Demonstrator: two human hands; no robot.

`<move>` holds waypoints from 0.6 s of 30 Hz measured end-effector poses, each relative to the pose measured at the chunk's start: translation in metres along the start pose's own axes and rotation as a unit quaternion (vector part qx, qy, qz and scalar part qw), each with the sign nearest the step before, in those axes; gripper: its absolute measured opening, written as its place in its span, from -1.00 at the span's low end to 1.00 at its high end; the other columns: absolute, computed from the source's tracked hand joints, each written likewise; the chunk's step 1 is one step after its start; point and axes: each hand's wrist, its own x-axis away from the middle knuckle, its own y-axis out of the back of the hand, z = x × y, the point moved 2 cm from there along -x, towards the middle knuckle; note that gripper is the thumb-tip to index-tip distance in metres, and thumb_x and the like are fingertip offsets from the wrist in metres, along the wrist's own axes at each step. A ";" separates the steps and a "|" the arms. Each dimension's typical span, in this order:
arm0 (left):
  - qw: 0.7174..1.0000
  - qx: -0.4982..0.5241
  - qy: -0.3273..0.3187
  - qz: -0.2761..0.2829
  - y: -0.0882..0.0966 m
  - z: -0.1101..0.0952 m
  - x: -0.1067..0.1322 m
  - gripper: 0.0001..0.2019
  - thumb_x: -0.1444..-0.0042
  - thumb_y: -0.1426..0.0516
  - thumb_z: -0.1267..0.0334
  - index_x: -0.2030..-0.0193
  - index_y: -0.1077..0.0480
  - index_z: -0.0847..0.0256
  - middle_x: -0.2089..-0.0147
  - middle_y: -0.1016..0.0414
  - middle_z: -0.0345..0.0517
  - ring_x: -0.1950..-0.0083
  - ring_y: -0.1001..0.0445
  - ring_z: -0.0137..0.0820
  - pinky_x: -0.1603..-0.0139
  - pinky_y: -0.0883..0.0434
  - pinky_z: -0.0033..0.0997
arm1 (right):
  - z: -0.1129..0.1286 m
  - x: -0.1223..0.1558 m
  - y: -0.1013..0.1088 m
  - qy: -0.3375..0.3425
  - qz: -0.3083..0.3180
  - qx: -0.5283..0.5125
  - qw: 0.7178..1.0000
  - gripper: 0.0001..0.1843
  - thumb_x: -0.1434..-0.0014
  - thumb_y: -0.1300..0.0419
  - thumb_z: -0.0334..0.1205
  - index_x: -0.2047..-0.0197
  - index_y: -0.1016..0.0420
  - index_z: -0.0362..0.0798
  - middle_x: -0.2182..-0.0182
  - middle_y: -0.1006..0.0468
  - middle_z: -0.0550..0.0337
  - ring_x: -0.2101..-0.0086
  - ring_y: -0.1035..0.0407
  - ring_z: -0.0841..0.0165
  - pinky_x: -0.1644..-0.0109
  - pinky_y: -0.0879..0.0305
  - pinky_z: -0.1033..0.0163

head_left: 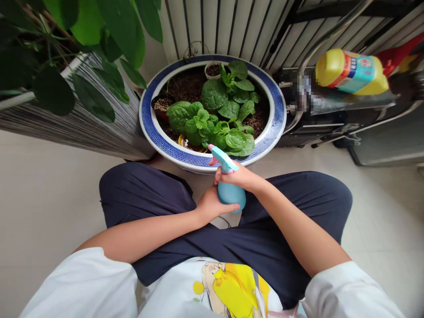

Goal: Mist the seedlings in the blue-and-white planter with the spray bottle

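Between my knees is a light-blue spray bottle [231,193] with a pink nozzle, held in both hands and tilted toward the plants. My left hand [212,204] wraps round the lower body, its thumb across the front. Higher up, my right hand [239,176] closes round the neck near the pink trigger; some of its fingers are hidden behind the bottle. The nozzle points at leafy green plants [215,95] with wet, shiny leaves. They grow in dark soil in a large blue-and-white round pot [279,106].
A tall striped planter [109,119] with big-leaved foliage [122,26] stands at the left. Behind the pot is a white slatted radiator [225,26]. At the right, a yellow bottle [351,73] lies on a black rack with metal tubing. A small white cup [212,70] sits in the soil.
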 end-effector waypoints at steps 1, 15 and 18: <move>1.000 -0.002 -0.001 -0.001 0.000 0.000 0.000 -0.19 0.25 -0.40 -0.08 -0.12 -0.32 0.28 -0.03 -0.55 0.14 -0.09 -0.52 0.02 -0.09 -0.46 0.00 | -0.001 -0.001 -0.001 -0.001 -0.007 0.001 1.000 -0.58 0.11 -0.22 -0.36 0.10 -0.34 -0.03 0.52 -0.51 0.36 0.43 -0.49 0.35 0.21 -0.41 0.22; 1.000 -0.007 0.016 0.007 0.004 -0.004 -0.001 -0.11 0.26 -0.41 -0.04 -0.20 -0.24 0.29 -0.02 -0.55 0.11 -0.06 -0.52 0.01 -0.06 -0.47 -0.01 | 0.003 0.003 -0.004 -0.008 -0.097 0.015 0.995 -0.41 0.13 -0.24 -0.31 -0.05 -0.36 -0.03 0.45 -0.51 0.33 0.45 -0.49 0.38 0.20 -0.42 0.22; 1.000 -0.018 0.020 0.008 0.005 -0.005 -0.002 -0.12 0.28 -0.41 -0.03 -0.18 -0.25 0.31 -0.01 -0.54 0.15 -0.07 -0.51 0.03 -0.07 -0.45 0.01 | 0.000 0.004 -0.003 0.013 -0.106 0.046 0.993 -0.46 0.12 -0.21 -0.35 -0.02 -0.40 -0.04 0.48 -0.54 0.31 0.43 -0.51 0.34 0.18 -0.43 0.21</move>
